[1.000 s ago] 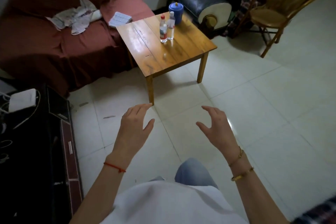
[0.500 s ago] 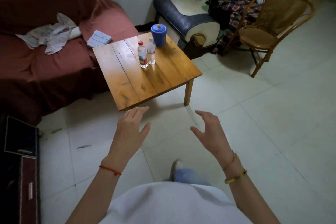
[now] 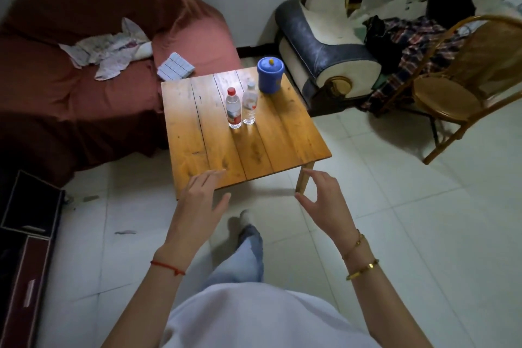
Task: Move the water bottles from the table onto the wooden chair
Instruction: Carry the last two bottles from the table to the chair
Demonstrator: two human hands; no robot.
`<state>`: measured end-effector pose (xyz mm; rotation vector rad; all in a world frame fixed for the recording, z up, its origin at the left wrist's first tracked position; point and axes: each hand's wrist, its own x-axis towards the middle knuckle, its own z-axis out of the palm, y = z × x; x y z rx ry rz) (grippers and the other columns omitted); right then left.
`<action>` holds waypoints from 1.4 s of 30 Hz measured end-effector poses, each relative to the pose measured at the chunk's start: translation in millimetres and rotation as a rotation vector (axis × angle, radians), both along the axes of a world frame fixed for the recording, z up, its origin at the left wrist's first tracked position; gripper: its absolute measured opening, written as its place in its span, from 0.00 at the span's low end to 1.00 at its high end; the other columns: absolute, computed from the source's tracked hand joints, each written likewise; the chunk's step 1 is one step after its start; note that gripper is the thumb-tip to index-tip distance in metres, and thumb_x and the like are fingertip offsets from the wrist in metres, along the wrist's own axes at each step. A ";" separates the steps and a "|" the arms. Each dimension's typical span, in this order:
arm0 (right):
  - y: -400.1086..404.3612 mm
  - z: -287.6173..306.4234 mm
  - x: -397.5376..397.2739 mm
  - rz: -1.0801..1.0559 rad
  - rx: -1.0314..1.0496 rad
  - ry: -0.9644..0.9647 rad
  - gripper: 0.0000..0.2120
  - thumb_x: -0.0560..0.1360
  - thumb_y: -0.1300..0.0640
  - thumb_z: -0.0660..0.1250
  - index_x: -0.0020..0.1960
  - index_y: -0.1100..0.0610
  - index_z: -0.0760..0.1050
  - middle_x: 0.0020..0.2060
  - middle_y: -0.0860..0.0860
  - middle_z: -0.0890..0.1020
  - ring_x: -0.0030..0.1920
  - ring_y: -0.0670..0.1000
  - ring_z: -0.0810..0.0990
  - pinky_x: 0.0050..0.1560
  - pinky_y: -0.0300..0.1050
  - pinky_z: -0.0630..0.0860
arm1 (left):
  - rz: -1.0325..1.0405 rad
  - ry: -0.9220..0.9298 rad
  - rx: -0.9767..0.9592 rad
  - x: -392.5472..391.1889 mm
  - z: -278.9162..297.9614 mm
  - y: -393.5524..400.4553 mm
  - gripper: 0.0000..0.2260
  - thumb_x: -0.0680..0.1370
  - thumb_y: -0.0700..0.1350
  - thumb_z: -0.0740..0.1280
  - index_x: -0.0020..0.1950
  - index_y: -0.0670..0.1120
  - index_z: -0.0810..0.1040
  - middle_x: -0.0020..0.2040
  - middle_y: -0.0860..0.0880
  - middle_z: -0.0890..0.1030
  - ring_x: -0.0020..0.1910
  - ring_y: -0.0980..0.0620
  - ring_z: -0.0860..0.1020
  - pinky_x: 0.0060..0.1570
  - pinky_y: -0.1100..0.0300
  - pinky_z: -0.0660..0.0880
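Observation:
Two clear water bottles stand upright side by side on the low wooden table (image 3: 197, 147): a red-capped bottle (image 3: 234, 109) on the left and a white-capped bottle (image 3: 250, 104) on the right. The wooden chair (image 3: 449, 96) with a round seat stands at the far right, its seat bare. My left hand (image 3: 197, 203) is open, fingers spread, just over the table's near edge. My right hand (image 3: 324, 200) is open with curled fingers beside the table's near right leg. Both hands hold nothing and are well short of the bottles.
A blue lidded container (image 3: 269, 75) stands on the table behind the bottles. A red-covered sofa (image 3: 84, 93) lies left of the table, a blue and white armchair (image 3: 324, 45) with clothes behind it. A dark cabinet (image 3: 25, 248) is at the lower left. Tiled floor separates table and chair.
The view has come closer to the table, and both open hands have moved forward up to its near edge. The bottles have not moved.

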<state>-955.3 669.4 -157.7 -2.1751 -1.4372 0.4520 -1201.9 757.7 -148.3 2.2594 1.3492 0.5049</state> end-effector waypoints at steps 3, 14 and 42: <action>40.6 -7.1 23.2 0.029 -0.006 0.010 0.27 0.72 0.51 0.71 0.68 0.54 0.68 0.62 0.52 0.75 0.63 0.52 0.71 0.64 0.45 0.69 | 0.031 0.011 -0.001 20.2 -5.5 37.5 0.22 0.76 0.48 0.67 0.69 0.52 0.68 0.66 0.51 0.74 0.66 0.51 0.71 0.64 0.53 0.71; 229.4 -13.7 91.0 0.102 0.018 -0.025 0.27 0.72 0.51 0.71 0.68 0.54 0.67 0.62 0.51 0.76 0.64 0.51 0.72 0.64 0.43 0.69 | 0.126 0.021 -0.001 88.3 -12.4 209.4 0.23 0.76 0.47 0.67 0.70 0.53 0.66 0.65 0.53 0.74 0.66 0.54 0.69 0.65 0.54 0.68; 543.9 -100.9 150.7 0.443 -0.234 -0.055 0.24 0.74 0.56 0.68 0.68 0.58 0.66 0.64 0.56 0.74 0.64 0.54 0.71 0.64 0.48 0.72 | 0.265 0.203 -0.220 209.2 -119.3 454.2 0.25 0.74 0.43 0.69 0.70 0.47 0.67 0.66 0.49 0.74 0.66 0.50 0.69 0.66 0.53 0.69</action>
